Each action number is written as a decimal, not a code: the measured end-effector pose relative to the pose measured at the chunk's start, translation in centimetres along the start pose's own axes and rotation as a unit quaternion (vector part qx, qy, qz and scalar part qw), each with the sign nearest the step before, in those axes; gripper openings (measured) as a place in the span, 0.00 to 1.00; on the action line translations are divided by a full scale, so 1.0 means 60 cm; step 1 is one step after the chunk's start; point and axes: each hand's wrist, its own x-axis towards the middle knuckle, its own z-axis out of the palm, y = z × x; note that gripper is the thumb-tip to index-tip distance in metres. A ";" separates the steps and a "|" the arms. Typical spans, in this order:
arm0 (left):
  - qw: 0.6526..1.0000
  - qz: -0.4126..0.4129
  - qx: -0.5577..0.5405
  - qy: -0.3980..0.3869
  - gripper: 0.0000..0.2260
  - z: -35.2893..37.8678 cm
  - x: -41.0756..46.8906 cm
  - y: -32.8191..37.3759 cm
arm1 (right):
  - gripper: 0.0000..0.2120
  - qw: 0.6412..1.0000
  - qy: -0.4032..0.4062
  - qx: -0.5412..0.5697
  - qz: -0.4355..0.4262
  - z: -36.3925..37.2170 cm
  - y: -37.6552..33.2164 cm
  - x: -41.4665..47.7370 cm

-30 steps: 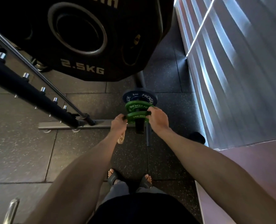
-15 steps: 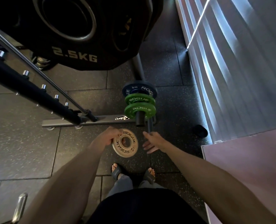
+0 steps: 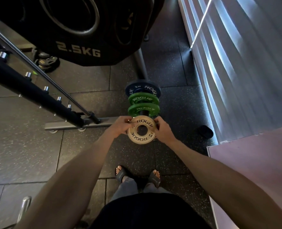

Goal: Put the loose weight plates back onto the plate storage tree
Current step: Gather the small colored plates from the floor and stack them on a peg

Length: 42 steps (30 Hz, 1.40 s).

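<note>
A small white Rogue plate (image 3: 141, 138) is held flat-on toward me, just in front of the low peg of the storage tree. My left hand (image 3: 119, 126) grips its left rim and my right hand (image 3: 163, 129) grips its right rim. Behind it on the peg sit two green Rogue plates (image 3: 143, 108) and a dark blue Rogue plate (image 3: 142, 89). The peg's tip is hidden by the white plate. A big black 2.5 kg plate (image 3: 74, 33) hangs on the tree above.
The tree's grey base bar (image 3: 67, 125) lies on the rubber floor to the left. A black rack beam with steel pegs (image 3: 29, 87) slants across the left. A corrugated wall (image 3: 244, 63) and a pink ledge (image 3: 252, 154) close off the right. A dark object (image 3: 205, 131) lies by the wall.
The hands let go of the green plate on the peg. The left hand brought up the white plate, the right hand joined it, and both raised it to the peg.
</note>
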 end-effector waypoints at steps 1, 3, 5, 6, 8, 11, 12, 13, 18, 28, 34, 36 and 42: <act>0.999 0.021 0.041 0.017 0.14 0.000 0.003 0.004 | 0.08 1.000 0.015 -0.005 -0.009 0.001 0.000 0.002; 0.989 0.065 0.124 0.048 0.10 0.002 0.011 0.008 | 0.06 0.999 0.034 -0.005 -0.020 0.001 0.000 0.006; 0.973 0.099 0.192 0.075 0.07 0.006 0.017 0.007 | 0.04 0.998 0.047 -0.010 -0.027 0.000 -0.001 0.012; 0.966 0.110 0.216 0.088 0.08 0.008 0.019 0.006 | 0.03 0.998 0.053 -0.018 -0.031 -0.002 -0.003 0.015; 0.956 0.121 0.245 0.111 0.09 0.015 0.023 -0.001 | 0.02 0.997 0.057 -0.043 -0.043 -0.003 -0.003 0.019; 0.945 0.135 0.258 0.147 0.08 0.026 0.026 -0.012 | 0.02 0.993 0.061 -0.090 -0.042 -0.003 -0.006 0.026; 0.943 0.143 0.255 0.160 0.08 0.029 0.027 -0.014 | 0.02 0.992 0.063 -0.102 -0.041 -0.003 -0.007 0.028; 0.941 0.150 0.251 0.171 0.08 0.031 0.028 -0.014 | 0.02 0.990 0.068 -0.112 -0.044 -0.003 -0.009 0.030; 0.938 0.159 0.242 0.191 0.09 0.030 0.039 0.000 | 0.05 0.987 0.075 -0.132 -0.059 -0.009 -0.027 0.047; 0.938 0.144 0.257 0.183 0.10 0.017 0.063 0.020 | 0.08 0.983 0.046 -0.166 -0.071 -0.033 -0.045 0.077; 0.938 0.147 0.252 0.188 0.10 0.017 0.061 0.026 | 0.04 0.987 0.036 -0.143 -0.061 -0.030 -0.035 0.072; 0.937 0.148 0.250 0.196 0.10 0.019 0.054 0.025 | 0.08 0.990 0.037 -0.124 -0.046 -0.030 -0.029 0.063; 0.936 0.086 0.249 0.232 0.11 0.000 0.008 -0.018 | 0.16 0.981 -0.015 -0.143 0.127 -0.001 0.006 0.015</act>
